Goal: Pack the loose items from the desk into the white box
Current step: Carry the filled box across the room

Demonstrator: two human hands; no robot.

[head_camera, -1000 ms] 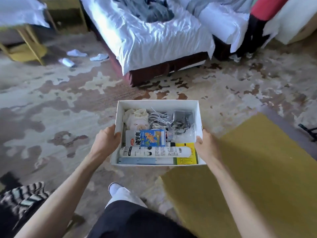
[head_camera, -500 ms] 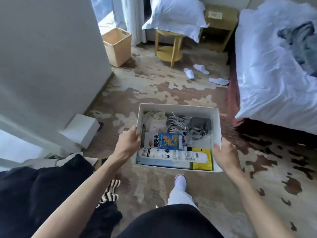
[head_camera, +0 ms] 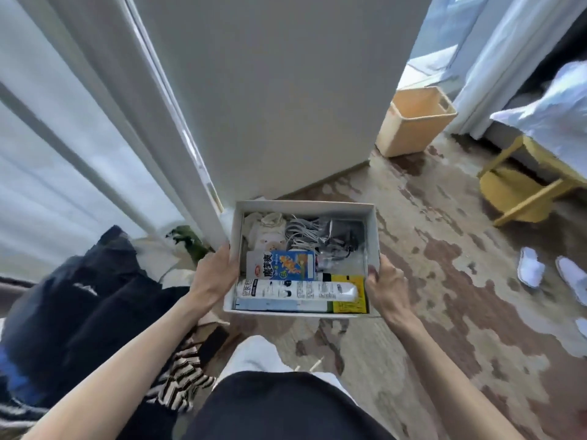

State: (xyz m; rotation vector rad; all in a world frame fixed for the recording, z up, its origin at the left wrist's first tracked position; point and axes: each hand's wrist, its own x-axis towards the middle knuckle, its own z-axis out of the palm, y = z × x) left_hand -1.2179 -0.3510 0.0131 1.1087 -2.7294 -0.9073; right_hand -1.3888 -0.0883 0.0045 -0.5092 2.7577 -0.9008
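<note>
I carry the open white box [head_camera: 303, 205] in front of me above the carpet. My left hand [head_camera: 213, 272] grips its left wall and my right hand [head_camera: 381, 285] grips its right wall. Inside lie a white tube [head_camera: 297, 290] along the near side, a blue snack packet [head_camera: 281, 265] above it, a yellow packet [head_camera: 347, 308] at the near right, a coil of white cables [head_camera: 301, 231], a dark adapter [head_camera: 344, 231] and a cream cloth item [head_camera: 263, 227] at the far left.
A white wall panel [head_camera: 279, 90] stands straight ahead, close to the box. Dark clothes and a striped garment [head_camera: 79, 312] lie at the left. A beige bin [head_camera: 413, 122], a yellow stool [head_camera: 521, 192] and white slippers [head_camera: 529, 271] are on the right.
My view has swung left, from the bed and yellow mat to the wall and window. The box stays held in both hands, its contents unmoved.
</note>
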